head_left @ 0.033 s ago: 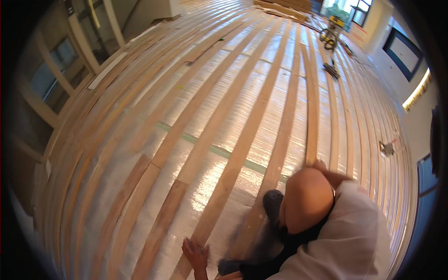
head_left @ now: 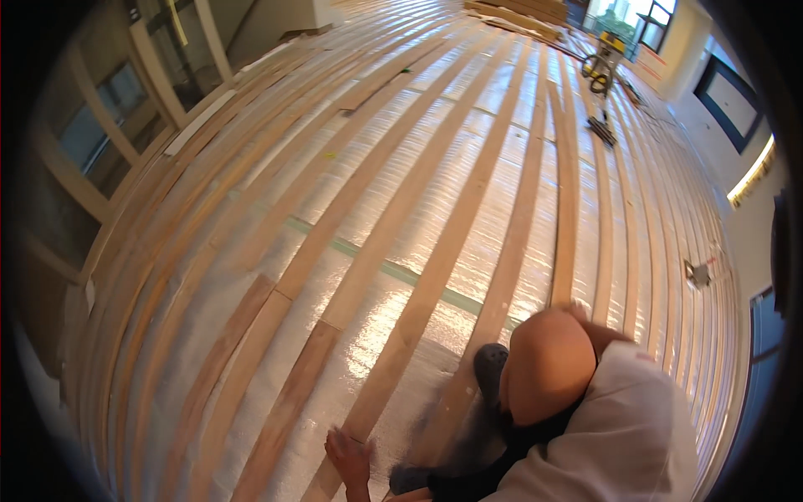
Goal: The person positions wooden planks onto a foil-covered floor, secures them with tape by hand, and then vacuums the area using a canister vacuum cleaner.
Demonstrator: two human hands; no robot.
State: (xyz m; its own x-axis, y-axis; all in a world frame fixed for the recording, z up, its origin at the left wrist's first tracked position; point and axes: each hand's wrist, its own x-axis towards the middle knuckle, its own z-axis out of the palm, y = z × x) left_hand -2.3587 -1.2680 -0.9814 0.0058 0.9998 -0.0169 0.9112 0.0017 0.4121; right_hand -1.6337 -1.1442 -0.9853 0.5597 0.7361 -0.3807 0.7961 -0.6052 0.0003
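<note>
On the foil floor [head_left: 435, 217], left hand [head_left: 350, 458] apparently presses a wooden batten [head_left: 393, 360].

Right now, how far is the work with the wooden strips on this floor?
Done: long wooden battens lie in rows over the silvery underlay, across most of the room. In hand: the left hand presses on the near end of one batten; the right hand is not in view. Left: a stack of boards waits at the far end.

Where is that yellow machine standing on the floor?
The yellow machine stands at the far end of the room, upper right in the head view, on the wooden floor strips near the bright window.
</note>
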